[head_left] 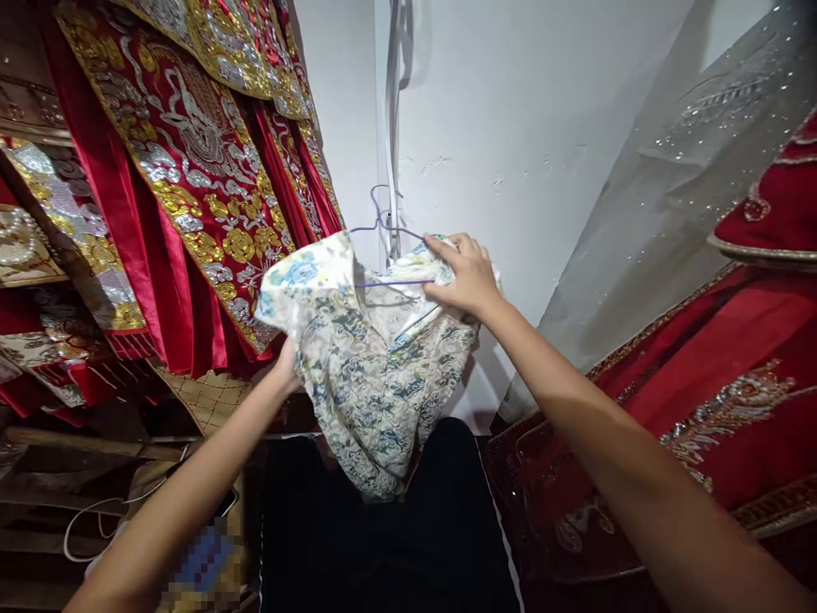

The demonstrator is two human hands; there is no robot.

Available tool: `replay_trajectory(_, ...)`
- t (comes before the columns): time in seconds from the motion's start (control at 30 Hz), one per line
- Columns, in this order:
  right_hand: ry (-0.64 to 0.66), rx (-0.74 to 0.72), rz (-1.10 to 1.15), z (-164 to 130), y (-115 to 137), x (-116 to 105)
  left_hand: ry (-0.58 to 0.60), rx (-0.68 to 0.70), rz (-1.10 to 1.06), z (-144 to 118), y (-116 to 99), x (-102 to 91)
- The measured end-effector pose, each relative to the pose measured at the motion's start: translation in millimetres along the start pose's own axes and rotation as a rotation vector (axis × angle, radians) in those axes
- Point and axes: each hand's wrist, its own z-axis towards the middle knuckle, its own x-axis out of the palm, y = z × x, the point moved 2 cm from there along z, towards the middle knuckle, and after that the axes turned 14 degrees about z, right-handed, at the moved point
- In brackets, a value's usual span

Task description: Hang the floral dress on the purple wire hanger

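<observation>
A floral blouse (376,366) in white, blue, green and yellow hangs in front of me on a thin purple clothes hanger (396,283). The hanger's hook and bars show at the open V-shaped neckline. My right hand (469,277) pinches the blouse's right shoulder, with the fingers over the top and the thumb by the hanger's lower bar. At the left sleeve is my left hand (288,364), against the cloth. Its fingers are hidden behind the sleeve, so their grip does not show. The blouse's lower end hangs between my dark-clad knees.
Red robes (197,136) with gold and silver embroidery hang at the left. More red embroidered garments (753,383) and a sheer sequined fabric (695,145) are at the right. Behind the blouse, a white metal pole (391,102) stands against a white wall (511,102). A white cable (80,528) lies lower left.
</observation>
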Motion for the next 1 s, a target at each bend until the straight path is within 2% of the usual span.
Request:
replay_trajectory(0.1, -0.034, 0.071, -0.033, -18, 2, -10, -0.113, -0.193, -0.162, -27, 35, 7.7)
replay_trajectory(0.17, -0.035, 0.088, -0.030, -35, 8, -9, -0.209, -0.249, -0.170, -45, 54, 17.5)
replay_trajectory(0.3, -0.111, 0.069, 0.089, -75, 29, 6, -0.139, -0.252, 0.054, -72, 75, 49.1)
replay_trajectory(0.4, -0.235, 0.108, 0.373, -107, 47, 25, -0.223, -0.324, 0.005, -85, 82, 69.2)
replay_trajectory(0.47, -0.356, 0.224, 0.587, -132, 59, 42, -0.279, -0.407, -0.097, -93, 83, 78.5)
replay_trajectory(0.5, -0.440, 0.326, 0.674, -146, 65, 51, -0.294, -0.441, -0.145, -97, 82, 82.0)
replay_trajectory(0.57, -0.579, 0.610, 0.798, -175, 75, 70, -0.327, -0.472, -0.225, -107, 76, 87.4)
replay_trajectory(0.6, -0.584, 0.753, 0.844, -189, 80, 79, -0.337, -0.473, -0.259, -112, 72, 89.9)
replay_trajectory(0.63, -0.532, 0.860, 0.891, -201, 85, 86, -0.335, -0.470, -0.289, -117, 67, 92.6)
replay_trajectory(0.7, -0.297, 0.954, 1.008, -215, 94, 97, -0.297, -0.462, -0.322, -127, 57, 98.8)
replay_trajectory(0.77, -0.034, 0.914, 1.121, -218, 99, 98, -0.226, -0.459, -0.337, -133, 48, 105.2)
replay_trajectory(0.83, 0.120, 0.845, 1.169, -215, 100, 92, -0.187, -0.454, -0.340, -136, 42, 109.5)
replay_trajectory(0.9, 0.145, 0.803, 1.133, -211, 97, 81, -0.181, -0.453, -0.328, -136, 39, 110.8)
replay_trajectory(1.0, 0.105, 0.814, 1.018, -212, 89, 65, -0.154, -0.455, -0.280, -135, 39, 110.2)
